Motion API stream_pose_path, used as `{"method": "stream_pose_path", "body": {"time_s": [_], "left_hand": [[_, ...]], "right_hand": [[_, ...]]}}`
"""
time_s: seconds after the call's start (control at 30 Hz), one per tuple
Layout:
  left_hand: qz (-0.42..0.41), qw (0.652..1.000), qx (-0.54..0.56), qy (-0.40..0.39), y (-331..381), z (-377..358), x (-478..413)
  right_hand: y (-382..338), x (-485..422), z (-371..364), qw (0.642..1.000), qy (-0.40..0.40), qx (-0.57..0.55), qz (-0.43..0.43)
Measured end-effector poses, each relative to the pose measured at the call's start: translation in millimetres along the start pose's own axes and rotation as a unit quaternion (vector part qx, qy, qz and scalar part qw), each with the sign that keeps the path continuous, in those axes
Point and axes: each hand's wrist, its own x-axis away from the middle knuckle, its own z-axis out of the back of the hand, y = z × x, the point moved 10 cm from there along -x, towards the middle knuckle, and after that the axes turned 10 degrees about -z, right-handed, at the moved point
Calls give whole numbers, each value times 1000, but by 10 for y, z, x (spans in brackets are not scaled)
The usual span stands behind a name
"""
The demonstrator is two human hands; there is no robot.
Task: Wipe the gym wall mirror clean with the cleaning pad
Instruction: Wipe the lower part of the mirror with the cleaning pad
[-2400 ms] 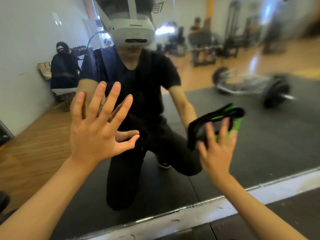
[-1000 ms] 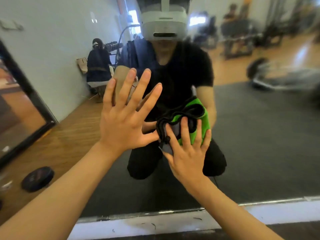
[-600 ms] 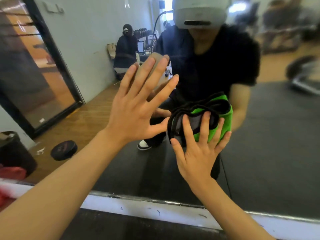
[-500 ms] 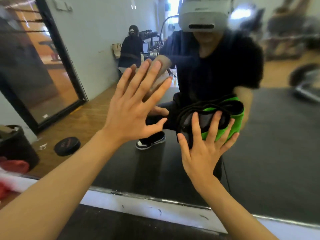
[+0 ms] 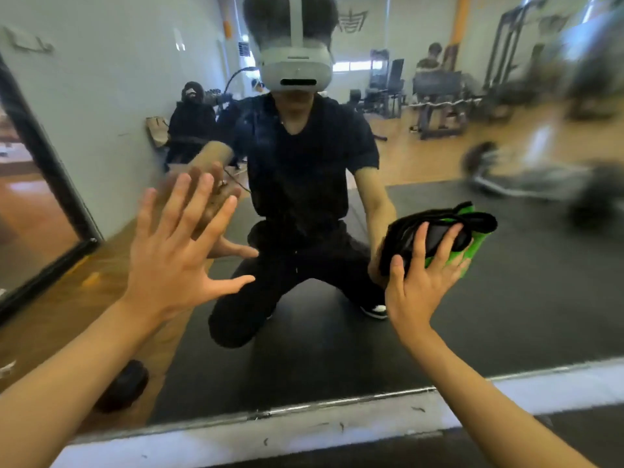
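Wiping under way: right hand, fingers spread, presses green-and-black cloth cleaning pad on large frameless wall mirror at three o'clock. Left hand, fingers wide, braces at nine. Next: sweep pad across unwiped glass.

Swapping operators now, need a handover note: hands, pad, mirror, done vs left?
Left hand: open, fingers spread, flat toward the mirror; contact with the glass looks likely but cannot be confirmed.
Right hand: fingers spread over the black-and-green cleaning pad, pressing it against the lower right part of the glass.
Done: cannot tell which areas are already wiped; no clear streak line shows.
Left: carry on wiping across the mirror, down to the bottom frame too.
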Motion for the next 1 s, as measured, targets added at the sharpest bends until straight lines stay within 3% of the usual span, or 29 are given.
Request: {"method": "stream_pose_path", "body": {"time_s": [0.23,0.47,0.6,0.7,0.87,0.93,1.0], "left_hand": [[-78,996,7,45,-167,-158,-40],[-43,997,13,65,-99,-168,-43],[-36,996,1,87,-86,-160,-46],[-33,994,-24,100,-69,-189,-32],[-27,993,-36,108,-59,-194,-29],[-28,993,-32,110,-51,-192,-28],[-27,993,-32,112,-61,-166,-18]], "right_hand": [[45,-4,-5,999,-13,22,-29],[-13,20,132,996,-75,11,-36],[85,-44,169,997,-71,23,-19],[80,-93,48,999,-36,19,-32],[-303,136,-131,987,98,29,-121],[-687,531,-340,995,76,29,-61],[-1017,1057,-610,998,-16,35,49]]}}
